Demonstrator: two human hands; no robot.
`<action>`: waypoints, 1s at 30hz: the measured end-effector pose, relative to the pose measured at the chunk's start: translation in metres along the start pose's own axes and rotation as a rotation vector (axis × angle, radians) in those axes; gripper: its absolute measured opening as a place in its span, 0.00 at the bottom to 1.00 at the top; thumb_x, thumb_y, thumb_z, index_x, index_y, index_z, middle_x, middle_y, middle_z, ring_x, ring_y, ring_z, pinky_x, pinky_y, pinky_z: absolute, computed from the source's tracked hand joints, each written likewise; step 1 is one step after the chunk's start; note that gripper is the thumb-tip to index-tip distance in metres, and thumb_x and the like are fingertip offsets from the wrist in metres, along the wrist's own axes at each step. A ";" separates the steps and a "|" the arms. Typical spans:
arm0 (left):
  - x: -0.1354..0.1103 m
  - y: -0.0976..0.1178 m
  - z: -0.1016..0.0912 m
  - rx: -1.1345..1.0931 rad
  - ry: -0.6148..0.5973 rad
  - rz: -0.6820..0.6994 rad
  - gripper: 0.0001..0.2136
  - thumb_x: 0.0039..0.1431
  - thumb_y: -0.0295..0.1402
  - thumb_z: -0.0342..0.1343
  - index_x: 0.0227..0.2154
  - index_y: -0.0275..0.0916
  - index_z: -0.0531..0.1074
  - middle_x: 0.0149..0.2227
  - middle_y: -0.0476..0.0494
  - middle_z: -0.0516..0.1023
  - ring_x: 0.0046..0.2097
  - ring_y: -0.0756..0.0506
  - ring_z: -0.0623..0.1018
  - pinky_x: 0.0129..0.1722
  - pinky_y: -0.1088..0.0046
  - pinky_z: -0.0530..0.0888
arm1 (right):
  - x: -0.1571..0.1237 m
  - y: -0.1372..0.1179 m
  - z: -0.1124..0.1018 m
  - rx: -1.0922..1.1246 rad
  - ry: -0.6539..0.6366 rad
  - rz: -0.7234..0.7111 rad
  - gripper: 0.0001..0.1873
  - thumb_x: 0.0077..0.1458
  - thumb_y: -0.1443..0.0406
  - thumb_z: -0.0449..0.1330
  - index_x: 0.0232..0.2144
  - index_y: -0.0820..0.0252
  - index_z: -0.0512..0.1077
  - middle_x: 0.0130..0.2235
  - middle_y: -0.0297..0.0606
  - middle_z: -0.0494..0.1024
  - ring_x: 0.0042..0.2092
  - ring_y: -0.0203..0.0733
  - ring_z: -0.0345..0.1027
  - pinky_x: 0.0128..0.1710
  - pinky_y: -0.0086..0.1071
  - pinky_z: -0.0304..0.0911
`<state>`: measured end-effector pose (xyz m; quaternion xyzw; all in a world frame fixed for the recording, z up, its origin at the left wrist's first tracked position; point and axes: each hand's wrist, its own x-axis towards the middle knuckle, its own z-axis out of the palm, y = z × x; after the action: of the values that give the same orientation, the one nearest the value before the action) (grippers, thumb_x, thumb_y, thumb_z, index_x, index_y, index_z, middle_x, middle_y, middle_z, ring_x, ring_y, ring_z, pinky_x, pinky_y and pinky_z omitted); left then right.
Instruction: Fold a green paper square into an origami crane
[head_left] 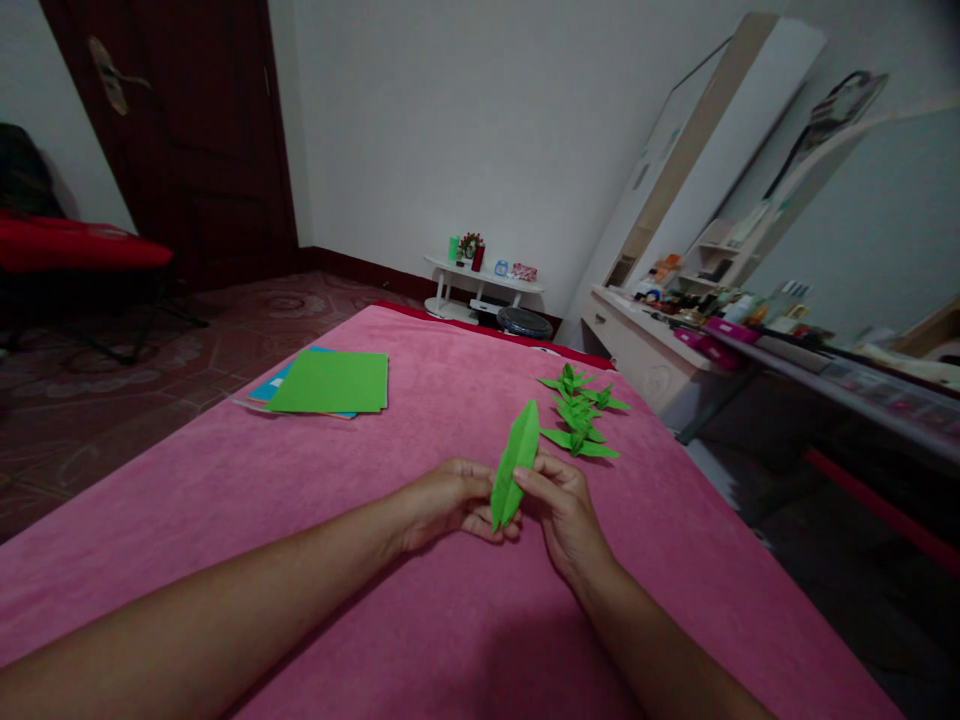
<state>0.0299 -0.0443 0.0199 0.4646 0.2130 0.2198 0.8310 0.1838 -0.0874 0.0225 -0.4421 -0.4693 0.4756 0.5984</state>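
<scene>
A long, narrow folded piece of green paper [517, 462], pointed at both ends with a crease down its middle, is held tilted above the pink cloth. My left hand [465, 500] grips it from the left and behind, its fingertips curled under the lower end. From the right, my right hand [561, 495] pinches it, thumb on the front face and the other fingers mostly hidden behind. Several folded green paper figures [579, 412] with pointed tips lie just beyond my right hand. A stack of square paper sheets [330, 382], green on top with blue edges showing, rests farther left.
The pink cloth [315, 560] covers the surface under my hands. Beyond its far edge stands a low white table [484, 272] with small items. A cluttered dressing table [645, 335] is on the right. A red chair [82, 245] and dark door [180, 130] are at left.
</scene>
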 end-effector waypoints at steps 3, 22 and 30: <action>0.003 0.001 0.000 0.084 0.178 0.159 0.17 0.51 0.43 0.57 0.32 0.32 0.76 0.29 0.39 0.78 0.28 0.49 0.76 0.30 0.74 0.71 | 0.002 0.001 -0.001 -0.036 0.032 -0.041 0.13 0.44 0.66 0.65 0.14 0.60 0.66 0.25 0.33 0.69 0.27 0.35 0.63 0.28 0.29 0.60; 0.003 0.001 -0.005 0.173 0.390 0.289 0.14 0.42 0.35 0.65 0.31 0.30 0.77 0.27 0.41 0.78 0.26 0.50 0.74 0.28 0.74 0.69 | 0.006 0.007 0.001 -0.050 -0.064 -0.014 0.11 0.43 0.61 0.66 0.31 0.60 0.73 0.30 0.35 0.74 0.31 0.37 0.67 0.32 0.30 0.64; 0.003 0.004 -0.001 0.149 0.403 0.298 0.13 0.41 0.33 0.65 0.30 0.31 0.74 0.22 0.46 0.75 0.22 0.53 0.71 0.23 0.78 0.68 | 0.007 0.006 -0.002 -0.001 -0.047 -0.021 0.10 0.44 0.63 0.66 0.31 0.60 0.75 0.30 0.35 0.77 0.31 0.39 0.70 0.33 0.31 0.66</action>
<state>0.0305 -0.0399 0.0227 0.4978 0.3190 0.4116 0.6935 0.1854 -0.0800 0.0175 -0.4260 -0.4882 0.4793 0.5920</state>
